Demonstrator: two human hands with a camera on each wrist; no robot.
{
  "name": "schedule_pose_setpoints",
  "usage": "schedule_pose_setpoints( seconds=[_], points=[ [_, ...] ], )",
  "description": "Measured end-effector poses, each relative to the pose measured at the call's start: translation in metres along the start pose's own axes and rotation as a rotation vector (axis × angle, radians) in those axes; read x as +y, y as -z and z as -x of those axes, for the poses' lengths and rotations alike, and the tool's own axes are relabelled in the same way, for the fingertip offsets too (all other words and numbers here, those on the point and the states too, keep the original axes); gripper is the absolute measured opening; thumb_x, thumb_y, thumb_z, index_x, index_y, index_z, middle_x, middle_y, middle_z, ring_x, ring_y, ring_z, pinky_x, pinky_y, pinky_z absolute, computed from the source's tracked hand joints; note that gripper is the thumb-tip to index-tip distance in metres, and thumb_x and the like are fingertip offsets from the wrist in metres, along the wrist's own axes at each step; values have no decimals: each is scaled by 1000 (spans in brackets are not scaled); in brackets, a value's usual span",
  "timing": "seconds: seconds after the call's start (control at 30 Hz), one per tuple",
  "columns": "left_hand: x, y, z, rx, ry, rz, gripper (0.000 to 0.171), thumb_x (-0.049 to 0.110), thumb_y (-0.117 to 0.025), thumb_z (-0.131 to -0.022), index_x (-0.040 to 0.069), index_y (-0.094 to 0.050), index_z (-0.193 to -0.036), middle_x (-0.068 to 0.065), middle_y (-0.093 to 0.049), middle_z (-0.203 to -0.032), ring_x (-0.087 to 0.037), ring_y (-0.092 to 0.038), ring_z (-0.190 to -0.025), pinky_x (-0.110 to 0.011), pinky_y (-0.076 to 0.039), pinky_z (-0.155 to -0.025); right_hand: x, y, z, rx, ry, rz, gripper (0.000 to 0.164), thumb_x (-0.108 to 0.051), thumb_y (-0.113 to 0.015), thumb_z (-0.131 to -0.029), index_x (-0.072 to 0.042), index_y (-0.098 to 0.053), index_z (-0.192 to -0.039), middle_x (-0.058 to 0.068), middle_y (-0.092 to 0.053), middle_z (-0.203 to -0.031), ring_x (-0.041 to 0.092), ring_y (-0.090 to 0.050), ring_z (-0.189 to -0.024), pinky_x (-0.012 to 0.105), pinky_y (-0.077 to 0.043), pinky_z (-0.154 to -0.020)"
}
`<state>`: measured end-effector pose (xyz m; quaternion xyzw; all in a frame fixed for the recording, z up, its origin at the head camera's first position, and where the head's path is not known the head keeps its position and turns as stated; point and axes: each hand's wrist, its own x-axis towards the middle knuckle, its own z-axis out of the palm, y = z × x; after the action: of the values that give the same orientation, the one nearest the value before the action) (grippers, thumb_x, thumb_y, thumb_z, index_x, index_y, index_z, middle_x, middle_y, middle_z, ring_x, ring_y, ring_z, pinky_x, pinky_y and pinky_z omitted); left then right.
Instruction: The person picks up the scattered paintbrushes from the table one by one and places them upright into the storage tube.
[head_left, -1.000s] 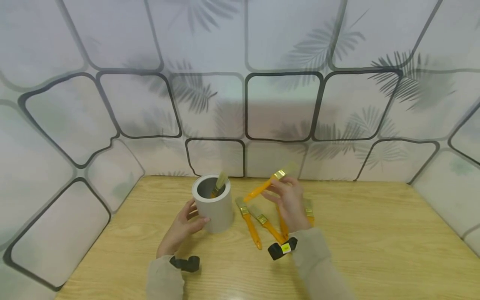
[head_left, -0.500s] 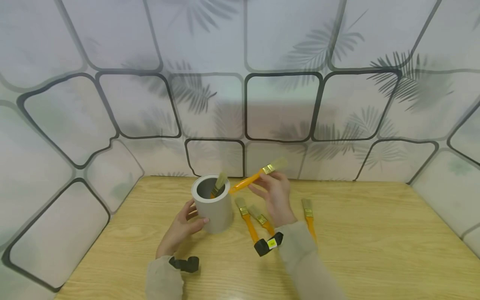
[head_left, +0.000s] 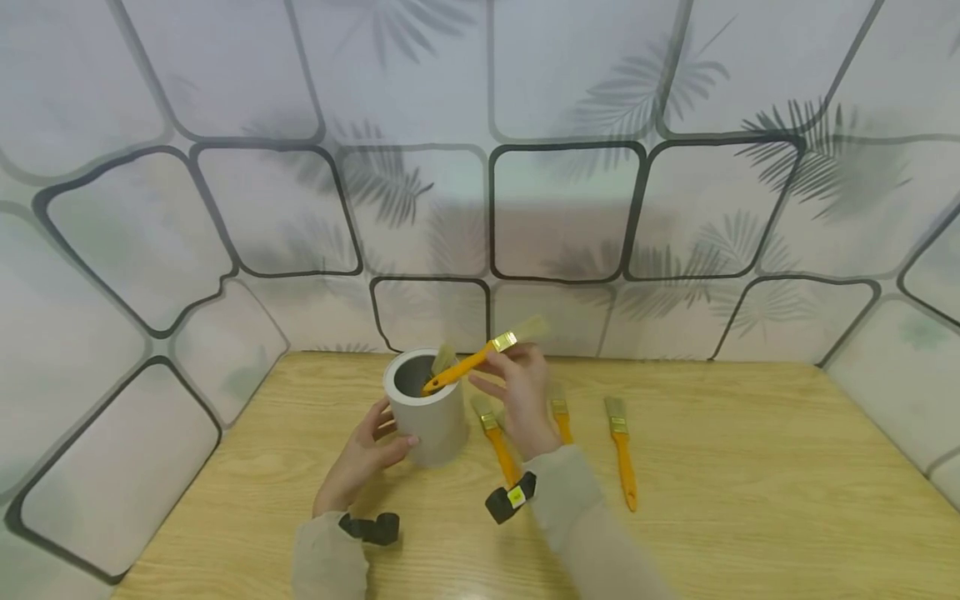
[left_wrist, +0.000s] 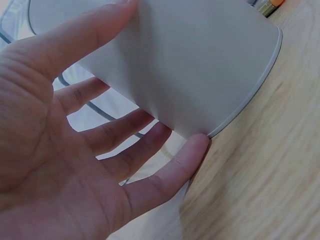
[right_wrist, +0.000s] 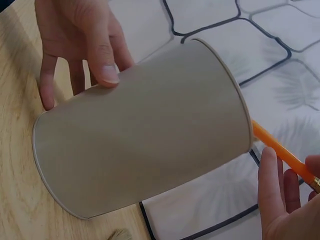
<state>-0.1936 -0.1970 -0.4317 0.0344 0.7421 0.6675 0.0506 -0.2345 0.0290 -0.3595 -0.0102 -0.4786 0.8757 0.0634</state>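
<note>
My left hand (head_left: 362, 462) holds the side of a grey cylindrical container (head_left: 437, 429), thumb in front and fingers around its left side. The container stands upright on the table, with one paintbrush (head_left: 444, 358) leaning inside, bristles up. In my right hand (head_left: 522, 400), another paintbrush (head_left: 465, 365) with an orange handle is pinched near its gold metal band. That brush slants, bristles up to the right, and its handle end overlaps the container's mouth. The right wrist view shows the orange handle (right_wrist: 285, 152) reaching past the container's rim.
On the wooden table (head_left: 750, 467), a paintbrush (head_left: 497, 442) lies just right of the container, partly behind the right wrist camera. Another paintbrush (head_left: 561, 417) shows beyond the right hand, and one more (head_left: 622, 450) lies farther right. A patterned backdrop (head_left: 562, 217) encloses the table behind.
My right hand has moved left with the paintbrush, bringing its handle end from right of the container to over its mouth. The left hand and container have stayed put.
</note>
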Motion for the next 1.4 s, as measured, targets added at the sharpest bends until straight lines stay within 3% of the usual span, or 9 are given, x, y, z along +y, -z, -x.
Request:
schedule_pose_setpoints(
  seconds=[0.27, 0.47, 0.73, 1.0, 1.27, 1.4],
  points=[
    [-1, 0, 0, -3, -17, -3, 85, 11, -73, -91, 10, -25, -160, -27, -28, -157, -47, -32, -141, -50, -48, -100, 12, -11, 6, -65, 96, 215, 22, 9, -68, -90, -1, -49, -92, 10, -61, -86, 14, -66, -68, 31, -61, -65],
    [0, 0, 1, -15, -21, -2, 85, 12, -73, -92, 11, -23, -161, -26, -26, -158, -47, -30, -142, -52, -46, -102, 19, -8, 7, -152, 141, 354, 21, 5, -73, -87, 1, -54, -96, 8, -61, -91, 13, -63, -71, 31, -60, -66],
    [-1, -1, 0, -7, -24, 3, 86, 10, -73, -91, 11, -24, -161, -26, -27, -158, -46, -30, -142, -52, -46, -103, 14, 9, 5, -150, 52, 287, 20, 2, -68, -93, -1, -51, -103, 7, -58, -96, 16, -61, -77, 31, -60, -67],
    [0, 0, 1, 3, -26, -7, 85, 9, -73, -91, 9, -24, -160, -27, -28, -157, -46, -31, -142, -48, -47, -100, -2, 41, -1, -94, -14, 377, 14, -5, -62, -97, -2, -52, -108, 10, -60, -100, 15, -63, -77, 30, -60, -67],
    [0, 1, 1, 3, -12, -1, 85, 9, -73, -91, 9, -25, -160, -26, -28, -157, -45, -31, -142, -45, -48, -98, -17, 72, -11, -104, -133, 510, 28, -11, -59, -101, 3, -51, -124, 23, -59, -120, 17, -64, -82, 32, -60, -70],
    [0, 0, 1, 5, -10, -4, 85, 10, -73, -91, 10, -25, -160, -26, -28, -157, -45, -31, -142, -46, -47, -99, -23, 85, -12, -101, -150, 537, 32, -10, -60, -100, 5, -52, -127, 20, -61, -115, 16, -65, -78, 31, -60, -65]
  ],
)
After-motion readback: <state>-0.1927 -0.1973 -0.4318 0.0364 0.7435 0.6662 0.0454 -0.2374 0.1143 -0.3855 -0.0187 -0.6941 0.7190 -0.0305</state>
